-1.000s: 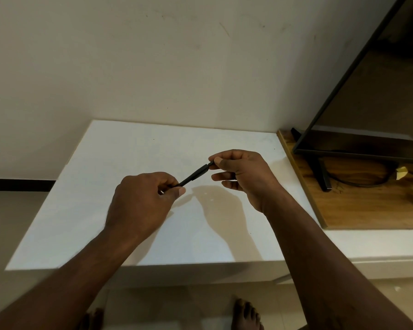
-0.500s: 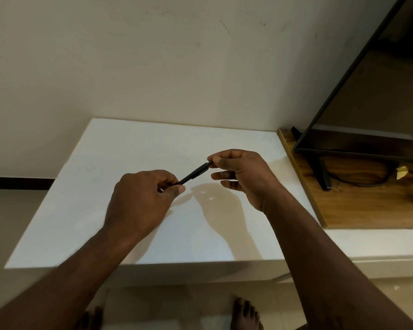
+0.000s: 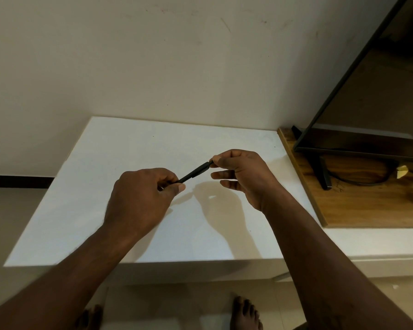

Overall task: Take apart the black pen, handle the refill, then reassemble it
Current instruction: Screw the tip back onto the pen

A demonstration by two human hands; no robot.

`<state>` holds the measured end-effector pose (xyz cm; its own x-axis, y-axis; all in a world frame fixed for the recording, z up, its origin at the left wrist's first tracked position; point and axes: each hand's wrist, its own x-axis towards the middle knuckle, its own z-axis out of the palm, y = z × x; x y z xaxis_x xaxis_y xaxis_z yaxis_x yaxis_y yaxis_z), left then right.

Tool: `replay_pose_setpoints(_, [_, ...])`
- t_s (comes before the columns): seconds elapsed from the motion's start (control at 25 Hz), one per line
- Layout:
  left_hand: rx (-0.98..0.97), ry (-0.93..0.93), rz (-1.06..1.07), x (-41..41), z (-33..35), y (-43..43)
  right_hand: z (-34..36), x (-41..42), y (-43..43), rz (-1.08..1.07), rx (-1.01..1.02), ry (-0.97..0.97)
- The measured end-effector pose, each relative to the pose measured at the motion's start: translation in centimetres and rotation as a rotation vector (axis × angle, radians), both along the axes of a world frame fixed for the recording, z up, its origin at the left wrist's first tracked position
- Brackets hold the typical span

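I hold the black pen [image 3: 194, 172] in the air above the white table [image 3: 86, 210], slanted up to the right. My left hand [image 3: 141, 201] grips its lower end, fingers curled round the barrel. My right hand [image 3: 243, 175] pinches the upper end between thumb and forefinger, its other fingers loosely spread below. The pen's thicker upper part meets a thinner lower part midway between my hands. The refill is not visible.
A wooden board [image 3: 367, 201] lies at the table's right, carrying a black television [image 3: 367, 115] on a stand foot [image 3: 323, 172] with a cable [image 3: 365, 183]. A plain wall rises behind. My bare feet [image 3: 244, 313] stand on the tiled floor below.
Both hands keep their hold on the pen in nearly the same place. My right hand's lower fingers have spread slightly.
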<state>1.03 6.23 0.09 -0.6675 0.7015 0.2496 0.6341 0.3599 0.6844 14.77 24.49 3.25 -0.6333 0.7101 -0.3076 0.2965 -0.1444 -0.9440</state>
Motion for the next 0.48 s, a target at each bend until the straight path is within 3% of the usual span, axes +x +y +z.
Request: replay_pose_setpoints(0.48, [0.012,0.049,-0.031,0.36,0.42,-0.19,-0.14,-0.45,-0.78,0.025,0.037,-0.033])
